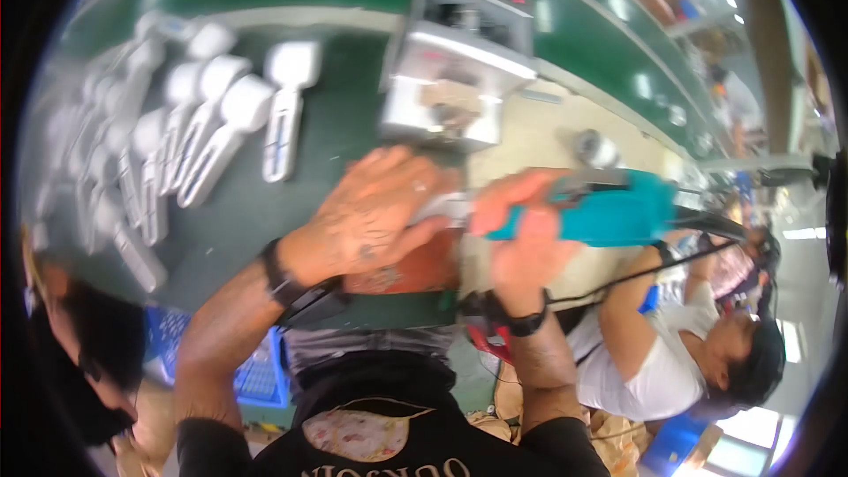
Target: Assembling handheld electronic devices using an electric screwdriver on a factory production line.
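Note:
My right hand (521, 234) is wrapped round a teal corded power tool (627, 208), which lies sideways with its cord end to the right. The front end of the tool points left, toward my left hand (367, 216). My left hand is closed, its fingers and thumb round a white plastic part (449, 208) beside the tool's front end. Blur hides whether the tool touches the part. Below my left hand is a reddish-brown block or pad (411, 265) at the near edge of the green table.
Several white round-headed pieces with long handles (212, 137) lie on the green table (247, 238) at left. A grey-white box-like device (459, 53) stands ahead. A small round object (596, 148) sits right of it. A black cord (609, 287) crosses beside a co-worker (671, 344); a blue crate (261, 375) is below left.

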### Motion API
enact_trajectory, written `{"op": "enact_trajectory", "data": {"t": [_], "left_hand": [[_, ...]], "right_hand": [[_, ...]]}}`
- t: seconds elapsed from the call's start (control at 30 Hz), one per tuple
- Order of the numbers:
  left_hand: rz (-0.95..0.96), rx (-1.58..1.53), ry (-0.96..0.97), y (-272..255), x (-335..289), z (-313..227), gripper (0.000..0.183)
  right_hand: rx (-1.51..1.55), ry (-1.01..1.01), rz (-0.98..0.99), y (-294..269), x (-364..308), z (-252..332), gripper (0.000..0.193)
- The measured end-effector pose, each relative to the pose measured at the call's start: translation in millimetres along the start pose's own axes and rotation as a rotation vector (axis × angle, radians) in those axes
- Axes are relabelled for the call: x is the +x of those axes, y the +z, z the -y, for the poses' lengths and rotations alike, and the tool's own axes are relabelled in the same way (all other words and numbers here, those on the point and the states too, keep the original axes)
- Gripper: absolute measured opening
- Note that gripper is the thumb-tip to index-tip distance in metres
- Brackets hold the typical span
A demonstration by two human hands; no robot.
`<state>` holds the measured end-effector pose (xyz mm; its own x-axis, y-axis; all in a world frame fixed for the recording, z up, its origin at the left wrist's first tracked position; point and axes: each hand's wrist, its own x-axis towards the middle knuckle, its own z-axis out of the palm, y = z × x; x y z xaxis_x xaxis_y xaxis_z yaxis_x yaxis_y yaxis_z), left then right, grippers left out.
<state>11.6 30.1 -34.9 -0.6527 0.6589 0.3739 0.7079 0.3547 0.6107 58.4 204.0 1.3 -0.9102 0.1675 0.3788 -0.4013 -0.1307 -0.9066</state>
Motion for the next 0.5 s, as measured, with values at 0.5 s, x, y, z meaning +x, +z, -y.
{"op": "enact_trajectory", "data": {"t": [0.5], "left_hand": [[-0.041,0.034,0.021,-2.5,4.8,-28.8,0.039]], "right_hand": [[-0.125,0.050,0.067,-11.0,-12.0,9.0,0.017]]}}
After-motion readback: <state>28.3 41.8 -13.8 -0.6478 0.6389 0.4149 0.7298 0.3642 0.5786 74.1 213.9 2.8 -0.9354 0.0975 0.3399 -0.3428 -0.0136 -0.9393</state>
